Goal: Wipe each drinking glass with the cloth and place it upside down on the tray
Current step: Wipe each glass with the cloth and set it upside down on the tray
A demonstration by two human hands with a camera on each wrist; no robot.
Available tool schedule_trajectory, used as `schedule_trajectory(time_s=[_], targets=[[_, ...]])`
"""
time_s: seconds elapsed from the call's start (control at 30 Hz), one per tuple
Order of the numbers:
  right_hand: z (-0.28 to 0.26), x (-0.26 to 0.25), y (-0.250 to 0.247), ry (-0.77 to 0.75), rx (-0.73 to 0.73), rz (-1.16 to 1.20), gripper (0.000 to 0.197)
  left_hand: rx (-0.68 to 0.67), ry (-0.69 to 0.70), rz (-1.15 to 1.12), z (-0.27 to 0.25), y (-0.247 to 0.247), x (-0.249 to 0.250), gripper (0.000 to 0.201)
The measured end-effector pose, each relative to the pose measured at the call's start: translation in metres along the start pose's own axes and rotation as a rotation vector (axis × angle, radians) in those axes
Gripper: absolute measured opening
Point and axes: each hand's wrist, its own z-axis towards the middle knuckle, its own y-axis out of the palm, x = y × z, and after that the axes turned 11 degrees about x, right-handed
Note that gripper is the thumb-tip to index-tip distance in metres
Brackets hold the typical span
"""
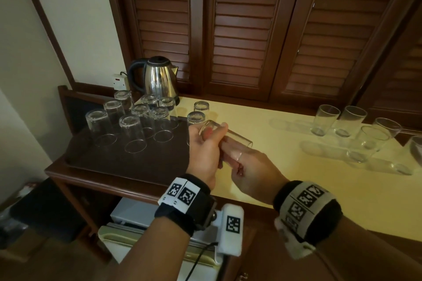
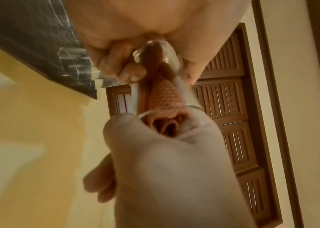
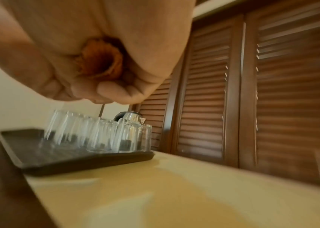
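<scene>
My left hand grips a clear drinking glass held sideways above the counter, base to the left and rim to the right. My right hand holds an orange cloth bunched in its fist and pushed into the glass through the rim. In the right wrist view the cloth shows inside the curled right hand. On the left lies a dark tray with several glasses upside down on it.
Several upright glasses stand on the yellow counter at the right. A steel kettle sits behind the tray. Two more inverted glasses stand by the tray's right edge. Louvred wooden doors close off the back.
</scene>
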Motion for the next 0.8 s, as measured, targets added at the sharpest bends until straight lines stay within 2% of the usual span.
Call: schedule_trajectory(time_s=[0.03,0.1,0.13,0.17,0.2,0.3,0.33,0.37,0.4,0.47,0.53,0.57,0.63,0.67,0.73,0.77,0.8], targets=[[-0.001,-0.002,0.001,0.097,0.029,0.194,0.08,-0.002,0.017,-0.033,-0.001,0.001,-0.003,0.028],[-0.002,-0.008,-0.002,0.371,-0.01,0.661,0.074,-0.022,0.057,-0.083,-0.005,0.001,-0.007,0.03],[-0.001,-0.009,-0.006,0.452,-0.019,0.792,0.069,-0.035,0.078,-0.064,-0.004,0.001,-0.008,0.032],[0.0,-0.007,-0.008,0.47,-0.017,0.801,0.066,-0.039,0.086,-0.022,-0.003,0.002,-0.007,0.033],[0.001,-0.006,-0.01,0.424,-0.002,0.708,0.066,-0.03,0.078,0.03,-0.001,0.002,-0.006,0.035],[0.001,-0.009,-0.008,0.089,0.049,0.065,0.065,0.014,0.019,0.105,0.003,0.003,0.001,0.042],[0.0,-0.011,-0.005,0.038,0.034,-0.033,0.064,0.014,0.008,0.074,0.002,0.003,0.003,0.041],[0.0,-0.011,-0.001,0.047,0.013,-0.015,0.065,0.01,0.003,0.039,0.001,0.003,0.002,0.039],[-0.001,-0.011,0.003,0.086,-0.004,0.085,0.069,0.003,0.006,0.011,0.0,0.002,0.0,0.036],[-0.002,-0.013,-0.002,0.313,-0.041,0.507,0.076,-0.001,0.027,-0.046,-0.006,0.001,-0.005,0.034],[-0.003,-0.015,-0.009,0.484,-0.05,0.862,0.068,-0.042,0.05,-0.056,-0.007,0.0,-0.006,0.034],[-0.004,-0.015,-0.011,0.52,-0.041,0.918,0.063,-0.074,0.058,-0.011,-0.006,0.0,-0.004,0.035],[-0.002,-0.016,-0.01,0.503,-0.012,0.784,0.065,-0.117,0.034,0.119,-0.005,-0.001,0.005,0.041],[-0.001,-0.018,-0.009,0.438,-0.003,0.597,0.07,-0.108,0.019,0.153,-0.003,-0.001,0.008,0.044],[0.002,-0.022,-0.007,0.203,-0.007,0.191,0.077,-0.069,0.0,0.102,-0.002,-0.001,0.013,0.043],[0.003,-0.024,-0.005,0.144,-0.002,0.145,0.079,-0.053,0.007,0.049,-0.004,0.001,0.014,0.04],[0.003,-0.025,-0.005,0.139,0.008,0.218,0.079,-0.04,0.018,-0.003,-0.008,0.001,0.015,0.039]])
